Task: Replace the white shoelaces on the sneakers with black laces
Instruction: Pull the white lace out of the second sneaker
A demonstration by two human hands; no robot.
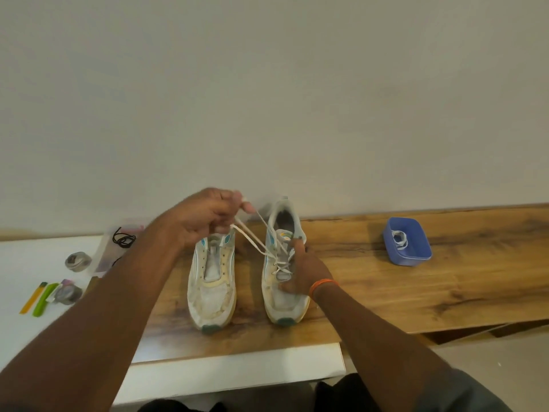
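Note:
Two worn white sneakers stand side by side on the wooden board, toes toward me. The left sneaker [212,281] has no lace in its eyelets. The right sneaker [283,263] still carries a white lace [252,240], loosened at the top. My left hand [208,218] is raised above the left sneaker and pinches the lace's free ends, pulling them up and to the left. My right hand [298,270] grips the right sneaker's side and holds it down. Black laces [123,239] lie coiled on a clear bag at the left.
A blue tub [407,242] with a rolled white lace inside sits on the board at the right. On the white table at the left lie two round tins [77,261], a green clip and a yellow stick [32,297]. A wall rises just behind.

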